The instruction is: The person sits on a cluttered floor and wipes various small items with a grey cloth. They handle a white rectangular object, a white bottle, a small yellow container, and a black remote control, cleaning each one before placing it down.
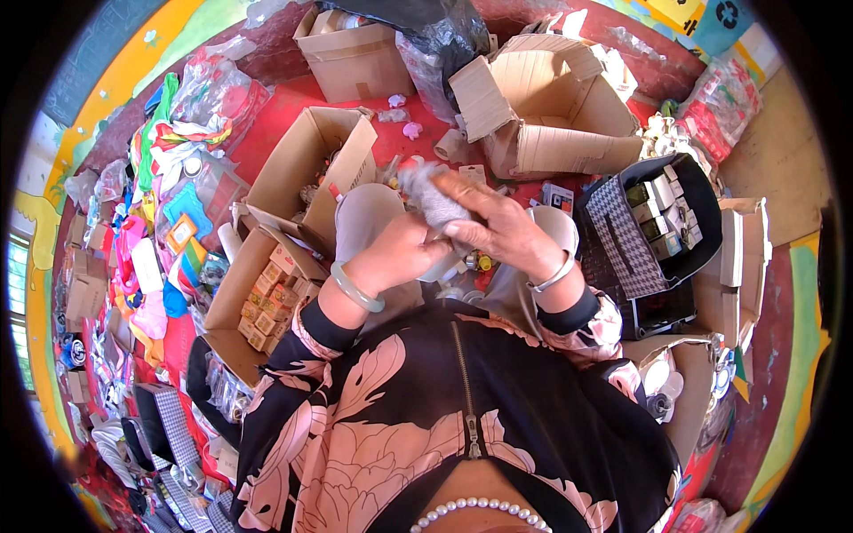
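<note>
Between my knees, both hands meet around a soft, fuzzy grey thing (435, 197), somewhat blurred, whose exact kind I cannot make out. My left hand (402, 252) grips its lower end with curled fingers. Over its right side lies my right hand (508, 229), the thumb bent toward the left hand and the fingers laid along the grey thing. Below the hands, small loose items, among them a yellow piece (484, 262), lie on the red floor between my legs.
Open cardboard boxes stand ahead, one large (569, 147) and one tall (306, 169). A box of small cartons (269, 306) is at my left, a houndstooth bin (613, 235) with small boxes at my right. Colourful cloths and bags (169, 231) heap up far left.
</note>
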A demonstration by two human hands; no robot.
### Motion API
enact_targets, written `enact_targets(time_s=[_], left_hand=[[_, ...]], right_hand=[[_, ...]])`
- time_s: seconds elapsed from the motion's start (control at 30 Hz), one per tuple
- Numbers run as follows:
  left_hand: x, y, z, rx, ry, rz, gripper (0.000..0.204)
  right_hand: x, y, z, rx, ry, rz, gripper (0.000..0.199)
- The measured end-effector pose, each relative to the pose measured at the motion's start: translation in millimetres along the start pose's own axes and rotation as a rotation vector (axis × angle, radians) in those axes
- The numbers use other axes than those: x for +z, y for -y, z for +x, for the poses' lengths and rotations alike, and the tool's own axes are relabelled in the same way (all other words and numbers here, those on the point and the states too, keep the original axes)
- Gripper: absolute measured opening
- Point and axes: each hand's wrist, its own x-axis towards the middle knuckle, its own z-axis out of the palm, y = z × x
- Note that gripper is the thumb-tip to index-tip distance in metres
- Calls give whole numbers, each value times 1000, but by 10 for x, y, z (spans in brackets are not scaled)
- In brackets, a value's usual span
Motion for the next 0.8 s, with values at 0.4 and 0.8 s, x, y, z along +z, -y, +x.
enact_targets(time_s=[0.4,0.8], left_hand=[[-52,-260,-52,-102,39,-86,26],[-183,-212,-102,-186,74,-189,33]], right_hand=[[15,-154,-122,52,-508,-636,37],[-516,-53,-94,408,-474,745,22]])
